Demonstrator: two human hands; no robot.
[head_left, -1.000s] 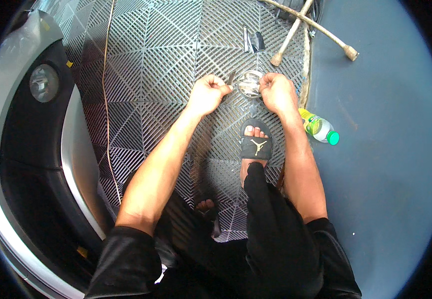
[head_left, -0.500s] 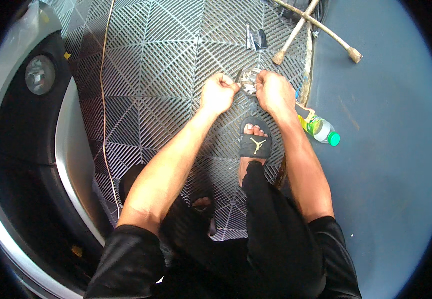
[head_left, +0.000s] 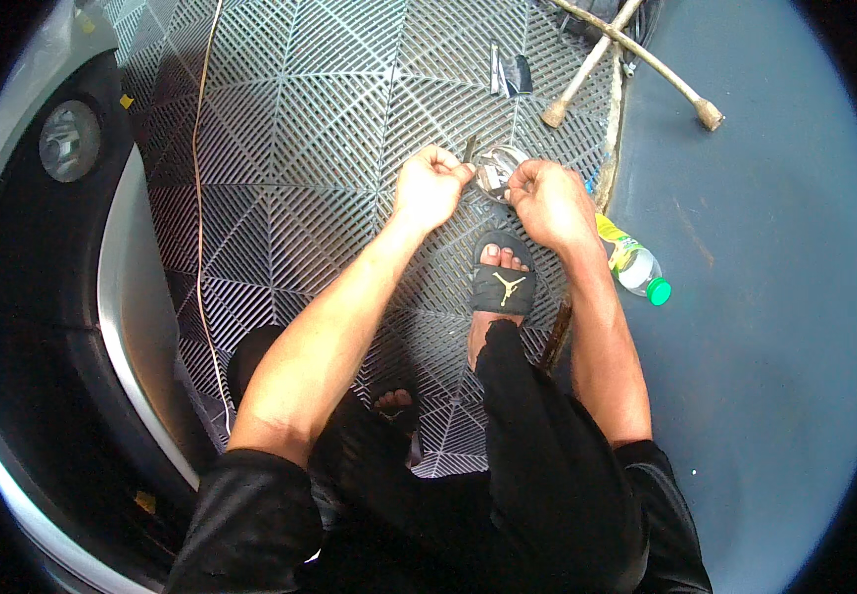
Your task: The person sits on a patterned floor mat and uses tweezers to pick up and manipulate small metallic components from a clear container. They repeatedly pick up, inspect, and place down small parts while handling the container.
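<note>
My left hand [head_left: 432, 186] is closed in a pinch, and a thin dark strip [head_left: 470, 148], perhaps a small blade, sticks up from its fingertips. Just right of it, above the floor mat or resting on it, is a small round shiny dish [head_left: 504, 150] with pale and dark bits inside, too small to name. My right hand [head_left: 553, 201] is closed with its fingertips at the dish's right side; whatever they pinch is hidden. Beneath the dish is my foot in a black sandal [head_left: 504, 287].
A rusty cross-shaped lug wrench [head_left: 587, 79] lies at the top right. A clear plastic bottle with a green cap [head_left: 638, 269] lies by my right forearm. Black scraps [head_left: 514, 75] rest on the grey mat [head_left: 330, 129]. A car bumper [head_left: 43, 257] fills the left; a cable [head_left: 198, 168] runs beside it.
My right hand has come slightly down and right, with its fingertips lower on the dish's side. The left hand keeps its pinch, and the dark strip shows more clearly. The view has shifted slightly.
</note>
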